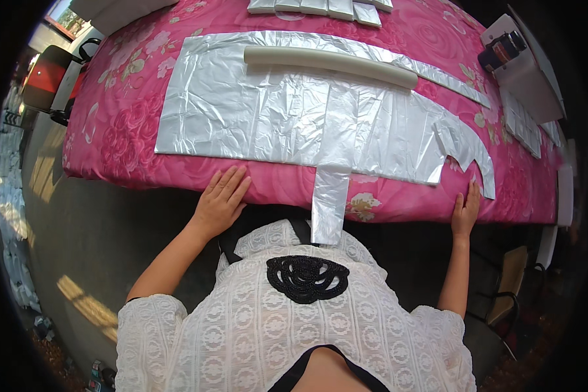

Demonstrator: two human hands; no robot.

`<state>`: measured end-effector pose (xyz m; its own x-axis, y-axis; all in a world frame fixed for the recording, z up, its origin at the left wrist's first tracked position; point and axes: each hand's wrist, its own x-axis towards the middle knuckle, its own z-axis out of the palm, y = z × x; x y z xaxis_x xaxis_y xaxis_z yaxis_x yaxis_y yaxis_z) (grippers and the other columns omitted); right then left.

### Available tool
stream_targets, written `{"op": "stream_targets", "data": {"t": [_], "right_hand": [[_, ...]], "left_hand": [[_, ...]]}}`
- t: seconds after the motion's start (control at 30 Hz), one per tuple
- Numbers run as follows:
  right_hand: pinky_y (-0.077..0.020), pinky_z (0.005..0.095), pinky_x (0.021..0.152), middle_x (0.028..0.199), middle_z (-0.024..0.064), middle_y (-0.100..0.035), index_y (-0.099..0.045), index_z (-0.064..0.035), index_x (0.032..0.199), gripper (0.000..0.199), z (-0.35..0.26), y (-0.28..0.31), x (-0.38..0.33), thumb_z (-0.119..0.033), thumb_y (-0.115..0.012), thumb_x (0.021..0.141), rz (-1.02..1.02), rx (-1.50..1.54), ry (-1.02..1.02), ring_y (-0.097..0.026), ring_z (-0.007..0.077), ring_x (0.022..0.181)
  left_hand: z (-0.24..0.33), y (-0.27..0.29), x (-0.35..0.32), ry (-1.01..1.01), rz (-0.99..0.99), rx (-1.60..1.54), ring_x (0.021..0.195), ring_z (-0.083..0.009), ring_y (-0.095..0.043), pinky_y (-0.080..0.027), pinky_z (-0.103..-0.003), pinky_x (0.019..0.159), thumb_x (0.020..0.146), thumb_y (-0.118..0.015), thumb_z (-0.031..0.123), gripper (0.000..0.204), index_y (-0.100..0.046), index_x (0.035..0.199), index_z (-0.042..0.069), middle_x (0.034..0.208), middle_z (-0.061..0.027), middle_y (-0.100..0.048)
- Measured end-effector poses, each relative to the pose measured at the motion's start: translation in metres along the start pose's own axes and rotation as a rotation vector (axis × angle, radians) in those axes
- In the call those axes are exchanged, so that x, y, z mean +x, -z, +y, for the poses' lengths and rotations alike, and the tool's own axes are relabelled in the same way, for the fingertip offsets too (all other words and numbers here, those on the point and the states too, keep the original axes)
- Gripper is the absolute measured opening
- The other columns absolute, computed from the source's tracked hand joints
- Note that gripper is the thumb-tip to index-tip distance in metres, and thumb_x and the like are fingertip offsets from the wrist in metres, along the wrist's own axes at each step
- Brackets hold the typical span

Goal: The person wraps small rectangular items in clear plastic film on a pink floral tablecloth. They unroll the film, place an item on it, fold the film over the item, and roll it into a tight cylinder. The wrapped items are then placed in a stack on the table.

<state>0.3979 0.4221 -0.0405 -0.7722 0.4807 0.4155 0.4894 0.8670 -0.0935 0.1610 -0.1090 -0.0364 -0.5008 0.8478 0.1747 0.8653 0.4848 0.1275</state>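
My left hand [222,201] lies flat on the front edge of the pink floral tablecloth [127,140], its fingers stretched out and holding nothing. Farther right, my right hand [466,209] rests at the same edge with fingers extended, just below the cut handle end of a silvery-white plastic bag [242,117]. The bag is spread flat and wrinkled across the table between my hands. A narrow folded plastic strip [330,202] hangs from its near edge over the table's front. Across the bag's far part lies a long pale tube [326,63].
Stacks of folded plastic bags [320,6] sit at the far edge, with more folded bags [521,124] at the right. A dark jar [503,51] stands by a white box [529,72]. Chairs [49,78] flank the table; bundled pale packs line the left floor.
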Motion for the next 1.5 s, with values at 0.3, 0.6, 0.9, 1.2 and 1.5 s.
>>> {"op": "stream_targets", "data": {"t": [0.3,0.6,0.9,1.2,1.5], "right_hand": [[-0.0411,0.0376,0.086,0.118,0.0139,-0.050,-0.046,-0.0004,0.118,0.069,0.171,-0.001,-0.035,-0.058,-0.052,0.080,0.062,0.832,-1.492,-0.049,0.0268,0.105],[-0.0460,0.0301,0.068,0.088,0.0064,-0.060,-0.058,-0.0037,0.103,0.044,0.240,-0.026,-0.049,-0.042,-0.042,0.091,0.133,0.710,-1.232,-0.057,0.0182,0.078],[-0.0439,0.0378,0.078,0.092,0.0207,-0.063,-0.062,0.0055,0.094,0.051,0.225,-0.007,-0.041,-0.040,-0.040,0.086,0.132,0.113,-1.052,-0.060,0.0316,0.087],[-0.0420,0.0436,0.084,0.103,0.0189,-0.060,-0.060,-0.0015,0.100,0.050,0.152,0.005,-0.034,-0.046,-0.046,0.085,0.315,-0.082,-1.148,-0.055,0.0371,0.097],[-0.0202,0.0399,0.106,0.138,0.0177,-0.033,-0.036,-0.0048,0.133,0.058,0.139,0.007,0.010,-0.046,-0.032,0.092,-0.074,-0.120,-0.267,-0.027,0.0318,0.130]], "left_hand": [[-0.060,0.020,-0.063,0.410,0.164,0.004,0.134,-0.0346,-0.017,-0.014,-0.047,0.107,0.084,-0.051,0.034,0.069,-0.022,0.137,-0.001,0.144,-0.0201,-0.019],[-0.128,0.006,-0.027,0.564,0.309,0.135,0.133,-0.0332,-0.018,-0.014,-0.046,0.107,0.091,-0.038,0.042,0.066,-0.020,0.137,-0.002,0.144,-0.0184,-0.020],[-0.133,-0.002,-0.044,0.652,0.194,0.237,0.133,-0.0308,-0.021,-0.016,-0.045,0.107,0.090,-0.042,0.039,0.067,-0.019,0.138,0.000,0.144,-0.0168,-0.022],[-0.140,-0.006,-0.046,0.606,0.221,0.260,0.132,-0.0319,-0.022,-0.017,-0.043,0.107,0.090,-0.041,0.035,0.065,-0.015,0.140,0.001,0.144,-0.0183,-0.021],[-0.179,-0.017,-0.063,0.539,0.223,0.324,0.132,-0.0321,-0.022,-0.016,-0.040,0.108,0.093,-0.037,0.030,0.059,-0.016,0.139,0.000,0.143,-0.0192,-0.022]]}}
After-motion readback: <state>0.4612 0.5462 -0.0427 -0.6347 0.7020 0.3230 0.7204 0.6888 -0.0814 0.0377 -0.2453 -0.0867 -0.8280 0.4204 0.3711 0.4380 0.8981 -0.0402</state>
